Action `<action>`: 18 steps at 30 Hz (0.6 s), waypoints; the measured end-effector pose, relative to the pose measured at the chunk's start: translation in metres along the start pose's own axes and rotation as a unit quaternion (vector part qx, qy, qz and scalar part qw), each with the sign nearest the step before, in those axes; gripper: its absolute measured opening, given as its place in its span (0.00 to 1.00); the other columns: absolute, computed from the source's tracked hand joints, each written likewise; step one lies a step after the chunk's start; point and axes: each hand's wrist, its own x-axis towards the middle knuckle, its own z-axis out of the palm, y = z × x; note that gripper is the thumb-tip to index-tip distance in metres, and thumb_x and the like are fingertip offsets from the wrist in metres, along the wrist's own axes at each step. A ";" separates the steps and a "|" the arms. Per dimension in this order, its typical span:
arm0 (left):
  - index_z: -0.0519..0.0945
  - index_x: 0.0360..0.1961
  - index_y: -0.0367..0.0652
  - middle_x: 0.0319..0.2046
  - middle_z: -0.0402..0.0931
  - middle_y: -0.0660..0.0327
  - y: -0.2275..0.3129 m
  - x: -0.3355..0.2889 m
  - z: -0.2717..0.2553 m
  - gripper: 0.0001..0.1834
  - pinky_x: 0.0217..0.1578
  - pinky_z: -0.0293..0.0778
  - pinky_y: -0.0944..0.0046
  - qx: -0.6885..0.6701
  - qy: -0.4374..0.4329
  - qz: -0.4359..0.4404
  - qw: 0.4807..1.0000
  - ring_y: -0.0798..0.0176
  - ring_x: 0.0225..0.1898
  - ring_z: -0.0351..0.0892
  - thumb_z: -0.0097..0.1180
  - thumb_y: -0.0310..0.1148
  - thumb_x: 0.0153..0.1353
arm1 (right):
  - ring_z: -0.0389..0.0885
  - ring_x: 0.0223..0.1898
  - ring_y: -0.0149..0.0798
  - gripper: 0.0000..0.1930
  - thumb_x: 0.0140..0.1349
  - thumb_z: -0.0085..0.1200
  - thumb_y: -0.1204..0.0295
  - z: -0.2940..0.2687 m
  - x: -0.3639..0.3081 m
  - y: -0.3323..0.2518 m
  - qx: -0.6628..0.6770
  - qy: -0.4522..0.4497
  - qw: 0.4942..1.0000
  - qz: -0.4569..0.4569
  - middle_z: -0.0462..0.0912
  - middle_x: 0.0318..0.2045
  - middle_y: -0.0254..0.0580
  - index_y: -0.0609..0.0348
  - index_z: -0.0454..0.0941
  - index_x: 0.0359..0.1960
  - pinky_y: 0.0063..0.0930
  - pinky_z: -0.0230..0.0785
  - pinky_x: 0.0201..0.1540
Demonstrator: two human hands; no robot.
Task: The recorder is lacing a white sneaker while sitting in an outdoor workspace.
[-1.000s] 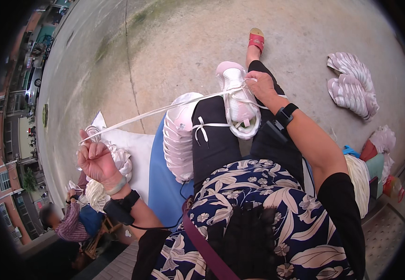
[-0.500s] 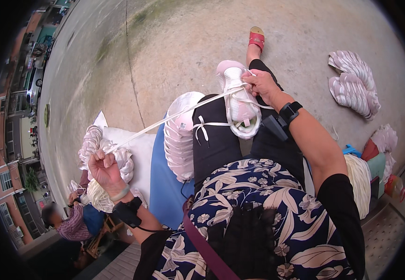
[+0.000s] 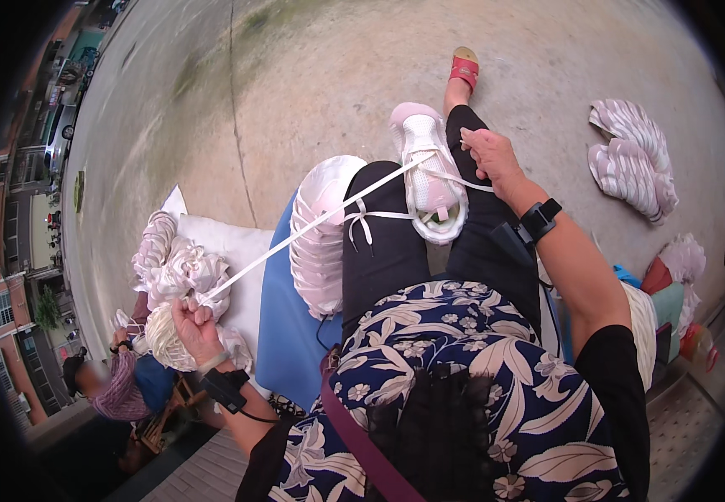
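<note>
Head view, pink-white shoe point(image 3: 429, 186), toe point(image 3: 413, 111) pointing away, axis leaning slightly left

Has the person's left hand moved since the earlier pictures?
Yes: the left hand has moved down the picture and slightly right, toward the person, judged against the white-and-pink shoe stack.

We've got a pink-and-white shoe point(image 3: 440, 186), white lace point(image 3: 312, 230). Blouse point(image 3: 513, 393): cream floral on navy; trousers point(image 3: 379, 280) plain black; strap point(image 3: 352, 431) maroon. Blue cloth point(image 3: 287, 360) left of centre, red slipper point(image 3: 464, 72) upper centre.
</note>
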 end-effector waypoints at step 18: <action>0.65 0.47 0.37 0.27 0.77 0.61 -0.191 -0.083 0.299 0.17 0.27 0.73 0.74 0.129 -0.422 -0.145 0.886 0.71 0.23 0.76 0.52 0.29 0.58 | 0.71 0.24 0.26 0.07 0.62 0.45 0.73 0.035 -0.060 -0.038 0.194 -0.099 0.975 -0.039 0.73 0.23 0.33 0.63 0.72 0.34 0.20 0.67 0.30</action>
